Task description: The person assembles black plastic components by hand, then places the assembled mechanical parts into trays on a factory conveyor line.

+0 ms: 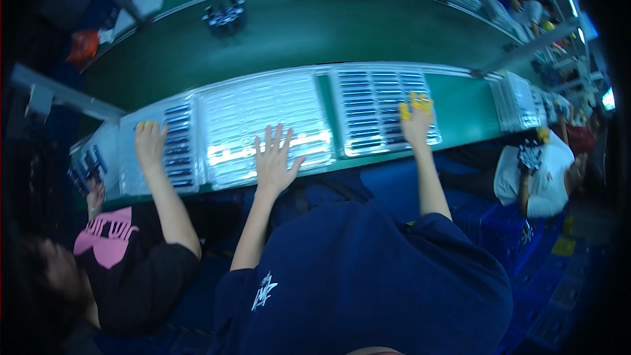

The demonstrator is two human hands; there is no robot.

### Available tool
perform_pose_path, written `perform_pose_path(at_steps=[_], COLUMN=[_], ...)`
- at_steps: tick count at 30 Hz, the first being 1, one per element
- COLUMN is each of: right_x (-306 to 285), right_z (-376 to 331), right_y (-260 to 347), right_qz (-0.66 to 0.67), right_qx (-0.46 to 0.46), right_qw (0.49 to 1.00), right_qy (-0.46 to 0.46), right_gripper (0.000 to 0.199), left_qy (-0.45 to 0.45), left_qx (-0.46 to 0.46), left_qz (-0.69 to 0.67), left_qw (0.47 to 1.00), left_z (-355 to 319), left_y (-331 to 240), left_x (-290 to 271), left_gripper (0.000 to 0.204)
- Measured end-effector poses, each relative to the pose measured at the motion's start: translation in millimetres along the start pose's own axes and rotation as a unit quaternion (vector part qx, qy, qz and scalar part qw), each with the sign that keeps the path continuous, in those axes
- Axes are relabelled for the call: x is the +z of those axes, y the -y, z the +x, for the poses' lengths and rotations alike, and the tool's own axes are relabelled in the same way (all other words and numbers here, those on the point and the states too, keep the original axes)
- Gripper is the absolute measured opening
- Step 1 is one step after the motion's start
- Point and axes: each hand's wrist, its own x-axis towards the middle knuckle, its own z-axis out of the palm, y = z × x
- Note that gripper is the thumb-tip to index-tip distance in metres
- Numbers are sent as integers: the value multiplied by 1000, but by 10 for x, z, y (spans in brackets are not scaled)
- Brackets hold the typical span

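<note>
Left hand [275,165]: fingers wide over the clear tray [263,102]. Right hand [417,121]: fingers slightly bent over the right tray's rods [357,112] — grip, cannot tell. Light contact advised — rods should stay seated.

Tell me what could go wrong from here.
The right hand is at the dark rods in the right tray; a careless sweep might knock some out of line. The left hand is spread at the pale middle tray, so pressing could shift or flex it. Both trays sit close to the near edge of the green bench, so a tug might tip one off.
</note>
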Motion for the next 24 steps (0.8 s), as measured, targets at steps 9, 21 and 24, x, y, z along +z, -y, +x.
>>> perform_pose_path(at_steps=[9, 21, 24], right_x=[-175, 8, -42], right_z=[67, 519, 810], right_y=[-1759, -2910, -3089], right_qz=[-124, -86, -87], right_qx=[234, 222, 192], right_qw=[961, 934, 936], right_qy=[83, 266, 282], right_gripper=[55, 58, 58], left_qy=[13, 64, 81], left_qx=[9, -17, -21], left_qz=[2, 53, 46], left_qw=[1000, 996, 995], left_z=[279, 551, 772], left_y=[-290, -753, -1042], left_x=[199, 305, 415], left_gripper=[69, 73, 73])
